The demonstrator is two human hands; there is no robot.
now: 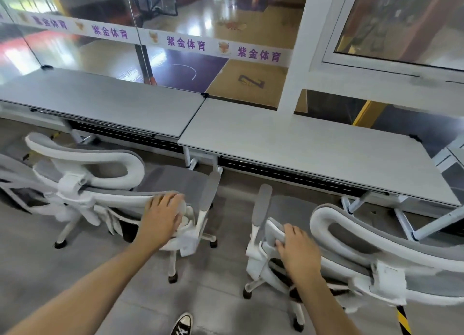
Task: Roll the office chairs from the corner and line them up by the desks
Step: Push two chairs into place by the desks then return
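Two office chairs with white frames and grey mesh are seen from behind, standing on the grey floor [221, 297] with seats turned toward the desks.

The left chair [118, 196] is placed before the front edge of the left desk [113, 101], near that desk's right front corner. Its backrest is tilted toward the left of the view. The left hand [162, 216] is laid on the top right corner of this backrest, with the fingers curled over the rim in a grip.

The right chair [351, 254] is placed before the front edge of the right desk [301, 143], toward its left end. Its backrest is tilted to the right. The right hand [298, 249] is set on the left edge of this backrest, fingers bent round the white frame and holding it.

The chairs are kept apart by a gap of floor, with the grey armrest [209, 191] of the left chair and the armrest [261, 204] of the right chair facing each other across it. Neither seat is tucked under a desk.

The desks are butted end to end along a glass wall [175, 13], across which a white strip [185, 44] with purple characters is run. A black-and-white shoe [183, 323] is seen at the bottom edge.
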